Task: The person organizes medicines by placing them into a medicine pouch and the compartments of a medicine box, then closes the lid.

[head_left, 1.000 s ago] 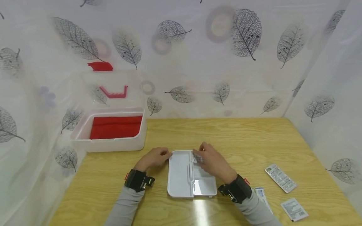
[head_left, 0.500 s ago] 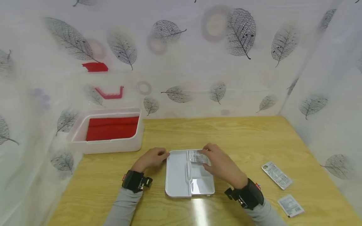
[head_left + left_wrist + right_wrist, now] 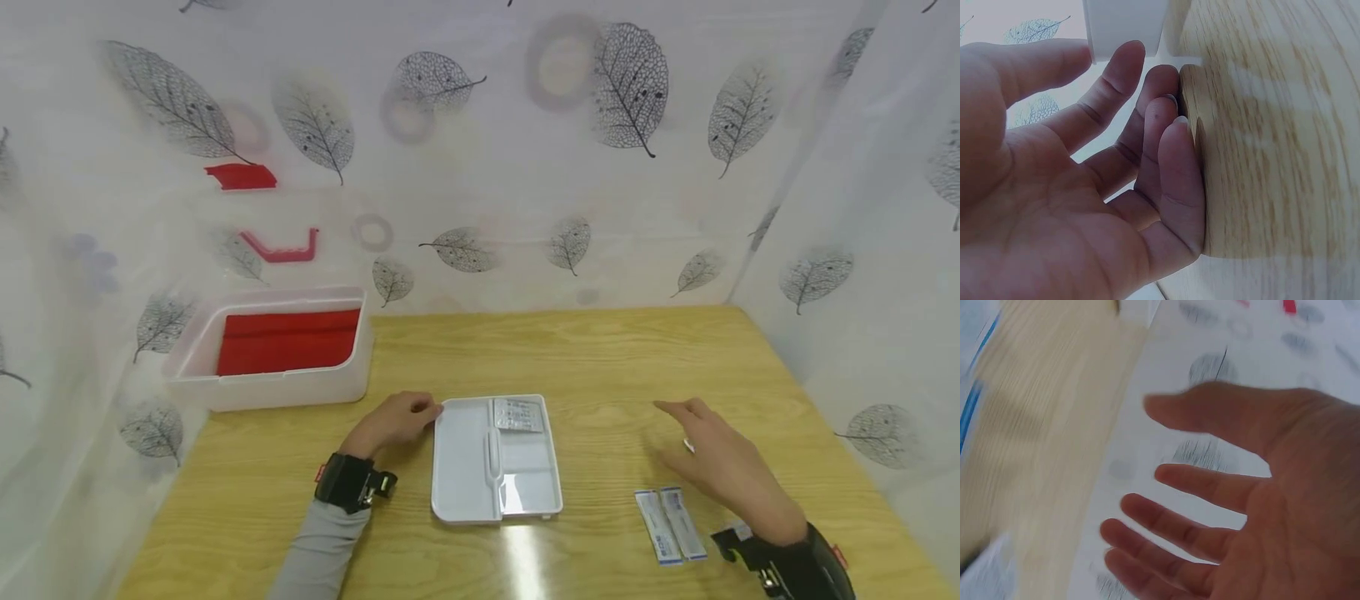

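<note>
A white divided plastic case (image 3: 463,462) lies on the wooden table, with a silver blister pack (image 3: 517,415) in its upper right compartment. My left hand (image 3: 397,423) is at the case's upper left corner. In the left wrist view its thumb reaches over the rim and the index fingertip meets the outer wall; the other fingers rest curled against the table. Well to the right, my right hand (image 3: 720,458) hovers over the table with its fingers spread, holding nothing. Two slim white-and-blue packets (image 3: 656,527) lie below it, side by side.
At the back left stands a translucent bin (image 3: 285,387) with red cloth (image 3: 288,342) inside. A leaf-printed white curtain (image 3: 480,150) hangs behind and beside the table (image 3: 600,358). The right hand and wrist mostly cover items lying at the right.
My right hand has let go of the blister pack in the compartment and moved right, away from the case. The left hand stays at the corner. The head view has turned slightly right.
</note>
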The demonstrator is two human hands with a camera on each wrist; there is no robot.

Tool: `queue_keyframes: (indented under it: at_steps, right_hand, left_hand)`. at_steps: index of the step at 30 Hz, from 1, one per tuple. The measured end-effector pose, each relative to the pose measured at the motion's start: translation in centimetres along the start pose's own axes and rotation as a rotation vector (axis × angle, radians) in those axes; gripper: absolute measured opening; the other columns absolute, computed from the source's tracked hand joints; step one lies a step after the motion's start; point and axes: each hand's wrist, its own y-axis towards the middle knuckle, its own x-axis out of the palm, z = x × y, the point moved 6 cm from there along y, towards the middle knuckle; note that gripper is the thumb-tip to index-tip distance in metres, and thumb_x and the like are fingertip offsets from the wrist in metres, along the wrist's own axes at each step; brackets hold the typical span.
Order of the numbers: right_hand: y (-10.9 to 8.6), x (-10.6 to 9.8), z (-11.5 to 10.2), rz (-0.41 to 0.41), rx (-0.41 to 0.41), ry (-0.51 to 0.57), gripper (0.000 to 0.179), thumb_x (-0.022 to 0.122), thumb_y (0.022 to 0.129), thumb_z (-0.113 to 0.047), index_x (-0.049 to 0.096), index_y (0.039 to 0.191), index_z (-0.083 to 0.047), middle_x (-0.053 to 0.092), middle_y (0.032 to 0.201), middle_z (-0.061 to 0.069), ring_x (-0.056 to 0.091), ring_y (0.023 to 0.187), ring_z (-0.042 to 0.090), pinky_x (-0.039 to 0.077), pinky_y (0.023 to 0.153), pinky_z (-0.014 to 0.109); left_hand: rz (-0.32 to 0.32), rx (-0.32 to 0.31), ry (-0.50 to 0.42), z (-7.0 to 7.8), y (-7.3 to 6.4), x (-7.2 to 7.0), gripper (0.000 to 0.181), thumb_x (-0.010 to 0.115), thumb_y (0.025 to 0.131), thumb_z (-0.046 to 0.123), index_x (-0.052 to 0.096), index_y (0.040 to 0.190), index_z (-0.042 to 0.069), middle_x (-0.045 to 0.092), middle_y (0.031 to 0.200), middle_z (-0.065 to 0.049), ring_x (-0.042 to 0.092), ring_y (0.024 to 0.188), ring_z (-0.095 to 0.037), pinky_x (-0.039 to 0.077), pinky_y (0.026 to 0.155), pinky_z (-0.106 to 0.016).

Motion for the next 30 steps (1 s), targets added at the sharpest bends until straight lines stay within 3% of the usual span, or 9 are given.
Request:
queue_keyframes:
  at_steps: [6, 9, 12, 18, 22, 27, 30]
  right_hand:
    - [-0.5, 0.3, 8.0, -0.184, 0.133, 0.003, 0.093, 0.083, 0.082, -0.04, 0.04, 0.144, 0.014, 0.047, 0.126, 0.041, 0.057, 0.104, 0.053, 0.052, 0.076, 0.058]
    - [-0.7, 1.0, 10.1, -0.238, 0.165, 0.004, 0.096, 0.083, 0.08, -0.042, 0.04, 0.141, 0.017, 0.05, 0.119, 0.04, 0.059, 0.1, 0.05, 0.052, 0.078, 0.058]
    - [-0.9, 1.5, 10.8, -0.242, 0.181, 0.02, 0.092, 0.083, 0.08, -0.043, 0.043, 0.141, 0.013, 0.054, 0.116, 0.034, 0.061, 0.096, 0.042, 0.053, 0.075, 0.057]
    - [-0.5, 1.5, 10.2, -0.204, 0.16, 0.003, 0.086, 0.082, 0.08, -0.031, 0.041, 0.148, 0.003, 0.052, 0.112, 0.032, 0.055, 0.084, 0.03, 0.049, 0.063, 0.044]
    - [0.1, 1.6, 8.7, -0.188, 0.103, 0.062, 0.091, 0.081, 0.081, -0.023, 0.032, 0.156, -0.007, 0.049, 0.103, 0.024, 0.047, 0.076, 0.024, 0.039, 0.058, 0.034]
    - [0.6, 2.0, 5.7, -0.176, -0.052, 0.216, 0.08, 0.078, 0.086, -0.014, 0.037, 0.155, -0.01, 0.04, 0.094, 0.011, 0.036, 0.072, 0.017, 0.035, 0.055, 0.028]
    - [0.9, 1.6, 3.4, -0.168, -0.157, 0.275, 0.073, 0.077, 0.087, -0.013, 0.043, 0.151, -0.008, 0.041, 0.095, 0.009, 0.039, 0.077, 0.015, 0.039, 0.059, 0.026]
  left_hand:
    - [0.023, 0.045, 0.015, 0.4, -0.1, -0.3, 0.031, 0.057, 0.104, 0.033, 0.061, 0.082, 0.012, 0.053, 0.074, -0.001, 0.05, 0.07, -0.017, 0.038, 0.063, -0.03]
    - [0.018, 0.044, 0.002, 0.4, -0.2, -0.2, 0.03, 0.057, 0.104, 0.032, 0.061, 0.082, 0.011, 0.053, 0.074, 0.0, 0.05, 0.069, -0.017, 0.038, 0.063, -0.03]
    - [0.013, 0.032, -0.003, 0.4, -0.3, 0.0, 0.029, 0.058, 0.104, 0.032, 0.062, 0.083, 0.013, 0.054, 0.075, 0.0, 0.051, 0.07, -0.017, 0.039, 0.063, -0.03]
    - [0.008, 0.018, -0.003, 0.2, -0.1, 0.0, 0.029, 0.057, 0.104, 0.033, 0.062, 0.083, 0.013, 0.054, 0.075, 0.0, 0.052, 0.071, -0.017, 0.04, 0.063, -0.031]
    - [0.003, 0.022, -0.007, 0.2, 0.0, -0.1, 0.028, 0.057, 0.104, 0.033, 0.063, 0.084, 0.014, 0.055, 0.076, 0.0, 0.052, 0.071, -0.017, 0.04, 0.063, -0.031]
    - [-0.001, 0.027, -0.007, 0.1, -0.1, -0.2, 0.028, 0.057, 0.104, 0.032, 0.063, 0.084, 0.014, 0.056, 0.076, -0.001, 0.052, 0.072, -0.017, 0.04, 0.064, -0.03]
    - [-0.005, 0.033, -0.003, 0.1, -0.2, -0.1, 0.028, 0.057, 0.104, 0.033, 0.064, 0.085, 0.014, 0.056, 0.077, -0.001, 0.052, 0.073, -0.017, 0.04, 0.064, -0.03]
